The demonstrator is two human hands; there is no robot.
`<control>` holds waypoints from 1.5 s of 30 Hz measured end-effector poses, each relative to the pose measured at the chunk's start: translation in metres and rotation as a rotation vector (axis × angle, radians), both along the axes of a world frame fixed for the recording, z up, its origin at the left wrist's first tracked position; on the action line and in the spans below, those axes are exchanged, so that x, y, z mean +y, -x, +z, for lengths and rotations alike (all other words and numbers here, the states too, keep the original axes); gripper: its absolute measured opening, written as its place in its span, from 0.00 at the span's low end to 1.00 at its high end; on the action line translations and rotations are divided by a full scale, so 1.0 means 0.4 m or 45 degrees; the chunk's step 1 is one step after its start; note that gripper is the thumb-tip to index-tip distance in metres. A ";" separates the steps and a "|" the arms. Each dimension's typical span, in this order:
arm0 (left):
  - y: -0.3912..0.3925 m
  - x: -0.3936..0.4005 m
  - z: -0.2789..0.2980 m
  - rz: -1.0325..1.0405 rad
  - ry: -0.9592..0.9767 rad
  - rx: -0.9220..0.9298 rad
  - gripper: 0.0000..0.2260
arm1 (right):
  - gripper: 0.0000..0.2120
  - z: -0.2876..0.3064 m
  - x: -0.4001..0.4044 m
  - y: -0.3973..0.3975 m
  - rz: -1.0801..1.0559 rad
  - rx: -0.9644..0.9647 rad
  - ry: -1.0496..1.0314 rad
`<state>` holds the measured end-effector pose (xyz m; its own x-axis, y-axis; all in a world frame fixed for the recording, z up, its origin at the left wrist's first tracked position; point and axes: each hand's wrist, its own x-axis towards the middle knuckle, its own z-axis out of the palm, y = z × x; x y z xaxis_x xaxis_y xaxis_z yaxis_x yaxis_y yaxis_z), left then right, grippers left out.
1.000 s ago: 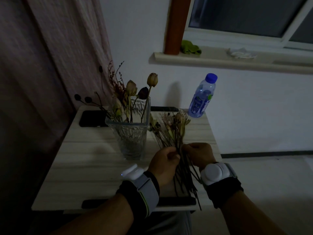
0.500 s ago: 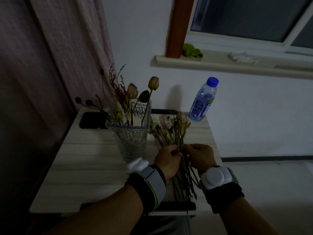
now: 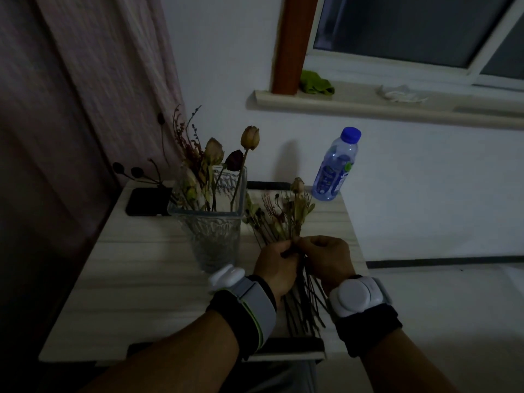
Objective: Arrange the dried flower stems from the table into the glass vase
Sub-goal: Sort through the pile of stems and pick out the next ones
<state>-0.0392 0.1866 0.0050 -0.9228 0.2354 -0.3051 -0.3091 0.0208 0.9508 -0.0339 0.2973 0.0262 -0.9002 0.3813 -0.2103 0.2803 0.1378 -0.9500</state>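
A square glass vase (image 3: 211, 222) stands on the pale wooden table (image 3: 136, 279) and holds several dried stems with rose buds. To its right a bundle of dried flower stems (image 3: 283, 217) lies on the table, heads pointing away from me. My left hand (image 3: 275, 265) and my right hand (image 3: 326, 258) meet over the middle of the bundle, fingers pinched on the stems. The lower stem ends (image 3: 304, 310) stick out below my wrists.
A water bottle with a blue cap (image 3: 336, 168) stands at the table's far right corner. A black square pad (image 3: 147, 201) lies behind the vase on the left. A curtain (image 3: 99, 80) hangs at the left, and a windowsill (image 3: 382, 104) runs along the wall.
Both hands have shifted slightly up the bundle toward the flower heads, and their fingertips have come closer together. The view has tilted a little.
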 end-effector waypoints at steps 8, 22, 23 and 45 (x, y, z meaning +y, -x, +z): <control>-0.003 -0.004 0.035 0.062 -0.087 -0.022 0.12 | 0.07 0.019 -0.007 0.005 0.005 0.081 0.065; -0.025 -0.043 0.096 0.057 -0.242 -0.012 0.13 | 0.05 0.055 -0.013 -0.021 0.164 0.187 0.187; -0.028 -0.044 0.100 0.055 -0.250 -0.013 0.13 | 0.05 0.059 -0.015 -0.023 0.168 0.185 0.207; -0.062 -0.072 0.137 0.161 -0.160 0.103 0.11 | 0.05 0.134 -0.064 -0.088 0.172 0.263 0.321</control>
